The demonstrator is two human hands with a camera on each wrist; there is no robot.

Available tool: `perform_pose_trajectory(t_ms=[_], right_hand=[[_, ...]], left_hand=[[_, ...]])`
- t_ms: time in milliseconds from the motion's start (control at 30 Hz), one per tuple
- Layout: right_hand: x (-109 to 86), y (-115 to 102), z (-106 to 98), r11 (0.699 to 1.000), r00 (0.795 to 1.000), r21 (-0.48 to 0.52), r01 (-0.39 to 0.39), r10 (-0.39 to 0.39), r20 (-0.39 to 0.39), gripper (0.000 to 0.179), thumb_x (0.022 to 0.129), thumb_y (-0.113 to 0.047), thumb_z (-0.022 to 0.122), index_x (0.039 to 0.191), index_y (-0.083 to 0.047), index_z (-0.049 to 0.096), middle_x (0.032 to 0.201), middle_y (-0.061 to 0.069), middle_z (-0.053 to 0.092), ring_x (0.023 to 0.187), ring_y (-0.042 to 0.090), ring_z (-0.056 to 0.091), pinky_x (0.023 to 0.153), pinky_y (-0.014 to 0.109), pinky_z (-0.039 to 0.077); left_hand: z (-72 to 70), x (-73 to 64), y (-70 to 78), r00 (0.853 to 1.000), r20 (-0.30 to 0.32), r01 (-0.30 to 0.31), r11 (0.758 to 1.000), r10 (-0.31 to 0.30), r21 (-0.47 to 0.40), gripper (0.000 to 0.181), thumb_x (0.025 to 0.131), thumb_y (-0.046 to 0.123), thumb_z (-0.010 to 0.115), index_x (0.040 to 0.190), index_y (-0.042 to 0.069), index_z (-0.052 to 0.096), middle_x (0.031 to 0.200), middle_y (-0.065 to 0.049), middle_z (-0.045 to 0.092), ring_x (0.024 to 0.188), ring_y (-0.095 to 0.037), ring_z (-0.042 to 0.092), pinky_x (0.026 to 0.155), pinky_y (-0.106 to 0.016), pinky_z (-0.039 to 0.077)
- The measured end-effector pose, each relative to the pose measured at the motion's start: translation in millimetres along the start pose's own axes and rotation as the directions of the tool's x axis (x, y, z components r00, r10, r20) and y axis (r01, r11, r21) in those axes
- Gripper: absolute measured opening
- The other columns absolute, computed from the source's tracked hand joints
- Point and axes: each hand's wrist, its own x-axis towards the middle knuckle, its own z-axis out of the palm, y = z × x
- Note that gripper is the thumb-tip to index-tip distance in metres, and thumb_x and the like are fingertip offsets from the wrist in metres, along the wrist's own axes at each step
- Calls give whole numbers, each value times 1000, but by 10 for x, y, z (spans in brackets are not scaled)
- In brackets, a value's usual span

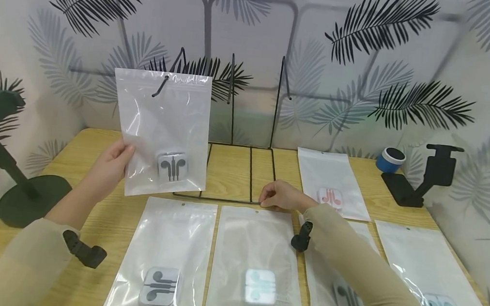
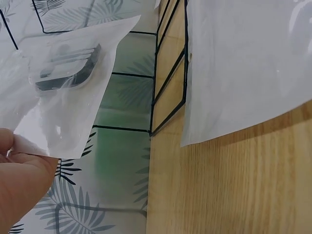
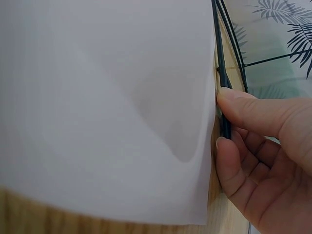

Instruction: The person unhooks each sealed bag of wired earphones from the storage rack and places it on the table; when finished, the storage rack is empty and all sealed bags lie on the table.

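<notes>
A white plastic zip pouch (image 1: 160,126) with dark-grey earphones in a square case (image 1: 172,167) hangs from the left hook (image 1: 160,86) of a black wire display rack. My left hand (image 1: 110,163) pinches the pouch's left edge, thumb in front; the left wrist view shows that grip at the pouch's corner. Down at the rack's base, my right hand (image 1: 282,196) pinches the front bar (image 3: 225,114) between thumb and fingers. Just in front of that hand lies a pouch with pale-blue earphones (image 1: 259,241). Two more hooks on the rack hold nothing.
Several more earphone pouches lie flat on the wooden table, one with dark earphones (image 1: 163,243) and one with pink earphones (image 1: 328,172) behind. A dark-green stand (image 1: 33,197) is at left. At right are a black phone stand (image 1: 439,167) and a blue tub (image 1: 389,161).
</notes>
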Motion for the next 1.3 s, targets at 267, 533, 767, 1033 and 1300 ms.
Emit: perform_pose_trajectory(t_ms=[267,533,767,1033,1300], right_hand=[[3,3,-5,1000,1000,14,-8,8,4,3,84,-3,66,87,0,67,72,3,60,55,13,46,50,24,42],[11,23,-3,1000,1000,9,10,-10,5,5,84,-3,66,86,0,67,70,2,60,55,12,46,49,24,42],[0,13,12,1000,1000,14,18,-18,5,5,83,-3,67,86,1,67,70,3,60,55,12,45,49,24,41],[5,4,0,1000,1000,-1,-2,2,-4,4,84,-3,66,86,-1,67,73,2,60,59,13,47,50,24,43],[-8,-5,6,1000,1000,11,-8,8,-1,4,83,-3,67,85,0,67,71,2,59,58,13,46,49,24,42]], left_hand=[[-23,-144,-28,1000,15,24,1000,-25,17,53,101,33,30,137,-5,25,121,-9,40,102,-8,49,80,-18,47],[-26,-270,-19,998,38,49,998,-51,43,55,101,35,29,141,-2,21,127,-11,36,106,-8,45,82,-15,45],[-41,-410,-5,996,83,41,998,-44,38,48,101,35,30,137,4,27,126,-10,34,106,-7,44,82,-14,43],[-107,-560,16,992,64,107,994,-109,38,26,100,37,33,119,20,39,106,-3,32,92,-11,35,71,-15,35],[-273,-685,-3,993,105,64,997,-61,-29,41,101,33,31,139,18,27,136,-3,19,119,-8,24,88,-8,31]])
